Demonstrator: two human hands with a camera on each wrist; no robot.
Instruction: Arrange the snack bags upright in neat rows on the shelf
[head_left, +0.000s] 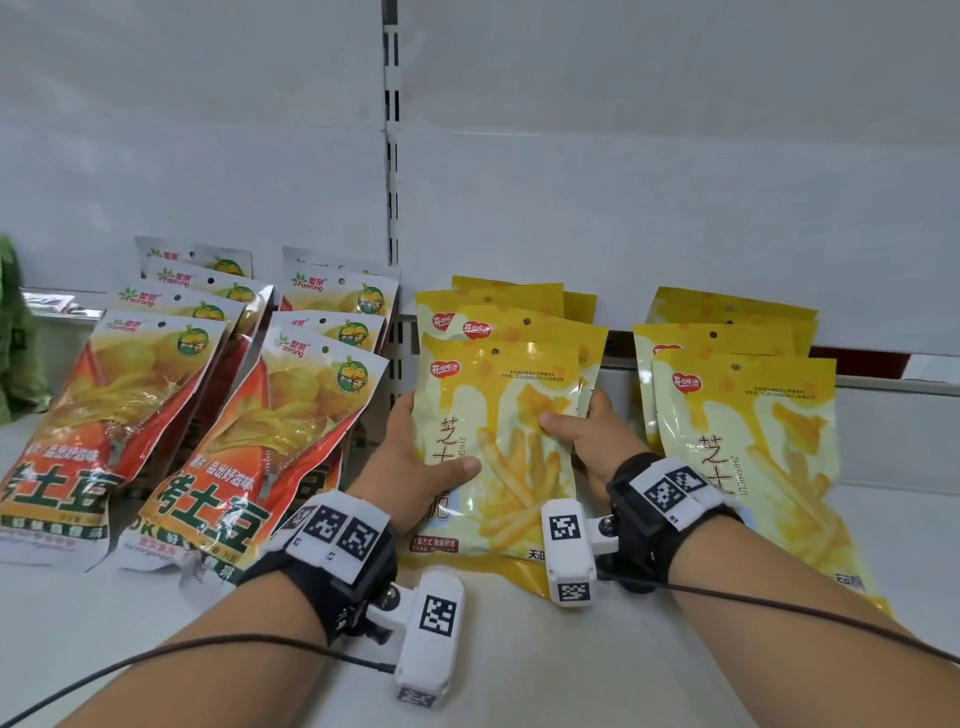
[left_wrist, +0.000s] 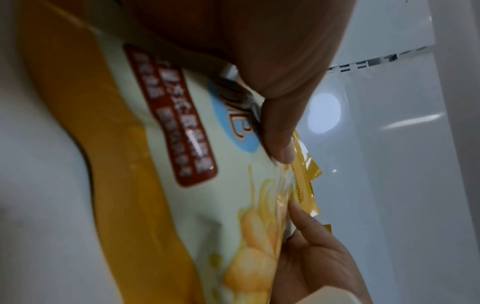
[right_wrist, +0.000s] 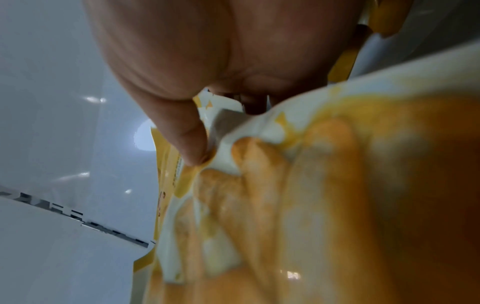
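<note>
At the bottom of the head view, both forearms wear black wrist straps carrying white blocks printed with square black-and-white markers. Just beyond them, the left hand (head_left: 415, 462) and right hand (head_left: 587, 431) grasp the front yellow cheese-stick bag (head_left: 498, 447) at centre frame, each thumb on its face and fingers behind its side edges. The bag leans back on the white shelf (head_left: 519, 665); its print reads "芝士" beside "ZHISH", under a red heart logo. The left wrist view shows the thumb (left_wrist: 280, 131) pressed beside a brown label panel and a blue circle, both too blurred to read; the right wrist view shows only blurred stick artwork under its thumb (right_wrist: 187, 139). More yellow bags (head_left: 727, 415) stand behind and in a second row at right. At left, two rows of red roasted-potato bags (head_left: 260, 441) bear "Fanrong" and "烤土豆". The white back panel (head_left: 675, 182) closes the upper frame.
</note>
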